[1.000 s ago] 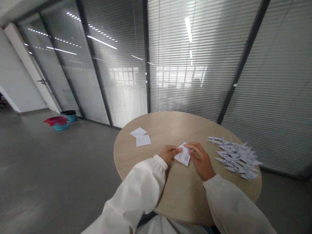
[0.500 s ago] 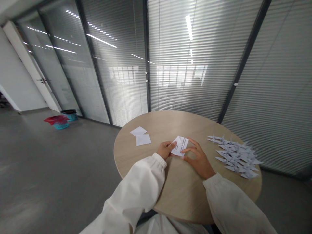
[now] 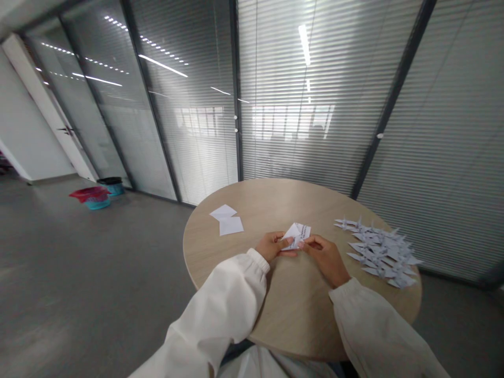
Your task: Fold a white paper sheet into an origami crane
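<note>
A small folded sheet of paper (image 3: 296, 232), white with lines of dark print, is held above the round table between both hands. My left hand (image 3: 273, 245) grips its left side, thumb on top and fingers beneath. At the lower right edge, my right hand (image 3: 325, 257) pinches the paper between thumb and fingertips. Part of the sheet is hidden behind the fingers. Two plain white paper squares (image 3: 231, 226) lie partly overlapping to the left of my hands. Several folded paper cranes (image 3: 384, 252) are grouped in rows to the right.
The round wooden table (image 3: 299, 304) stands before a glass partition with blinds (image 3: 291, 152). On the floor at left are a bin with a red liner (image 3: 92, 197) and a bin with a black liner (image 3: 113, 185).
My right hand has closed from spread fingers to a pinch at the paper's lower edge. The paper has shifted slightly right and turned, and my left thumb has moved lower on it.
</note>
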`<action>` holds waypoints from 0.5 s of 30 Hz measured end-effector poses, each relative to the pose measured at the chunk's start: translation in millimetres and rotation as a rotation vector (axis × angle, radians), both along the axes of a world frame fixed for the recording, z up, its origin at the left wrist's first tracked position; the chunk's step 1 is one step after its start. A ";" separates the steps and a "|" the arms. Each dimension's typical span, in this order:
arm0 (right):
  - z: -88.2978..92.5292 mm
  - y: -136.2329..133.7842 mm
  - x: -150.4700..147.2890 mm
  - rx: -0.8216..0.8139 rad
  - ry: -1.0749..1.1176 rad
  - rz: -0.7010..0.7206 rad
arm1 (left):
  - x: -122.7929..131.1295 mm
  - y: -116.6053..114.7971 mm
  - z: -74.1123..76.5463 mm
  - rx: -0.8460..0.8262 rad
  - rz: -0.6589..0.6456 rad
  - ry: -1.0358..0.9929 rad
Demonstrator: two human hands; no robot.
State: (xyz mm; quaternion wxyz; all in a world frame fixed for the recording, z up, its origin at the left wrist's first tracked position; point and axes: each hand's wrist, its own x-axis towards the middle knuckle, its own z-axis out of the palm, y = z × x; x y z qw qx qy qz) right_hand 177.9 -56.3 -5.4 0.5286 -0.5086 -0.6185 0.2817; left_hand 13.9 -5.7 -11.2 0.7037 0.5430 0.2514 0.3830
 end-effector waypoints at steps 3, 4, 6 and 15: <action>-0.5 -0.2 0.1 -0.047 0.039 -0.018 | -0.8 -3.3 2.7 0.000 -0.048 0.032; -0.7 -0.1 0.2 -0.046 0.042 -0.022 | -0.9 -4.0 3.1 0.001 -0.060 0.042; -0.8 0.1 0.4 -0.035 0.026 -0.033 | -0.8 -5.0 3.2 0.003 -0.073 0.055; -0.4 -0.5 0.1 0.048 -0.053 -0.110 | 0.7 -4.9 -0.5 -0.021 -0.118 0.066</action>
